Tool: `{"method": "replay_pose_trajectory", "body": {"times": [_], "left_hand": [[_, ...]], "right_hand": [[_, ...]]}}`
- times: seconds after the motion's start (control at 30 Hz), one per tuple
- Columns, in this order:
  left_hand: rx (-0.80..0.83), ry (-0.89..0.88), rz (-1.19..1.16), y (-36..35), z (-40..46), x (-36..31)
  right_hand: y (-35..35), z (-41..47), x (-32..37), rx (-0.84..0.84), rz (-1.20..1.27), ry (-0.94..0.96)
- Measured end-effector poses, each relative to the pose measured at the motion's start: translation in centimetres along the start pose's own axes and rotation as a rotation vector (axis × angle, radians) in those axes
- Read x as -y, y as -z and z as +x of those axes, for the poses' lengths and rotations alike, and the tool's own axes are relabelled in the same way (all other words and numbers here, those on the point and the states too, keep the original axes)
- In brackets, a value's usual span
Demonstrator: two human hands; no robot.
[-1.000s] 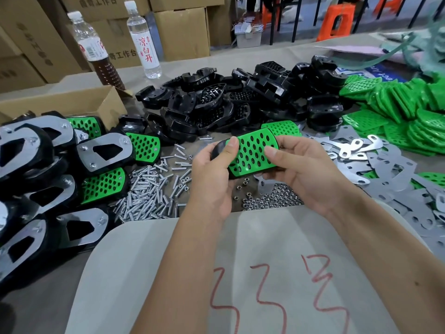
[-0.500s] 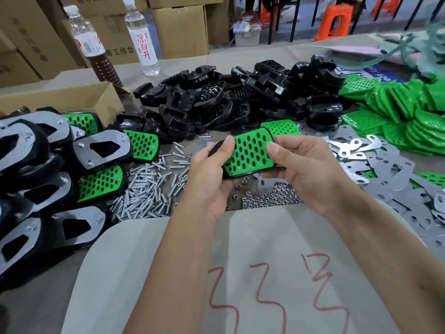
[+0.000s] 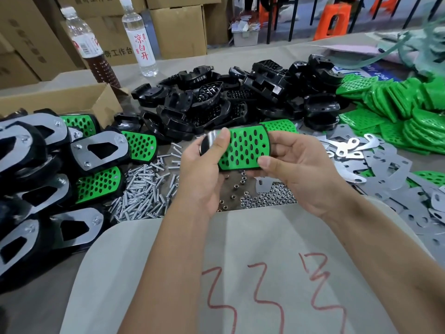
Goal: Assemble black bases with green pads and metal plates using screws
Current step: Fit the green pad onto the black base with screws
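Observation:
Both hands hold one black base (image 3: 207, 143) with a perforated green pad (image 3: 245, 148) on top, above the table's middle. My left hand (image 3: 204, 174) grips its left end, thumb on the pad's edge. My right hand (image 3: 298, 169) grips its right end, thumb on the pad's lower right corner. Loose screws (image 3: 142, 191) lie to the left, small nuts (image 3: 265, 198) below the part, metal plates (image 3: 385, 172) to the right. Spare black bases (image 3: 240, 97) are heaped behind, and spare green pads (image 3: 404, 112) are stacked far right.
Finished assemblies (image 3: 48, 169) are stacked at the left. An open cardboard box (image 3: 60, 102) and two bottles (image 3: 142, 37) stand at the back left. A grey sheet with red marks (image 3: 240, 273) lies at the near edge. Cartons line the back.
The held base with its pad has turned slightly, so the pad now lies more level. My left thumb sits nearer the pad's left edge, and a shiny end shows beside it.

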State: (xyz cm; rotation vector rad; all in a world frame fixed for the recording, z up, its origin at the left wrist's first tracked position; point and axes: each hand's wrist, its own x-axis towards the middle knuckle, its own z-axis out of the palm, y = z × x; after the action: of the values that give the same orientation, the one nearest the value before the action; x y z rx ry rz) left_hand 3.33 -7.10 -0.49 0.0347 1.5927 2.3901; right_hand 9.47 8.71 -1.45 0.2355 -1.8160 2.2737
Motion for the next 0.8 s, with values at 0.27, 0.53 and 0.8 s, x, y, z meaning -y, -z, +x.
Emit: {"method": "replay_pose_trajectory", "body": {"times": [0.27, 0.53, 0.8], "left_hand": [[-0.085, 0.169, -0.027, -0.1, -0.3, -1.5], [-0.464, -0.04, 0.167, 4.8, 0.9, -3.6], [-0.835, -0.289, 0.303, 9.4, 2.2, -4.5]], "right_hand": [[-2.1, 0.0, -0.2, -0.128, -1.148, 0.564], [-6.6, 1.5, -1.2, 0.08, -1.019, 0.354], [-14.7, 5.6, -2.4, 0.14, -1.507, -0.168]]}}
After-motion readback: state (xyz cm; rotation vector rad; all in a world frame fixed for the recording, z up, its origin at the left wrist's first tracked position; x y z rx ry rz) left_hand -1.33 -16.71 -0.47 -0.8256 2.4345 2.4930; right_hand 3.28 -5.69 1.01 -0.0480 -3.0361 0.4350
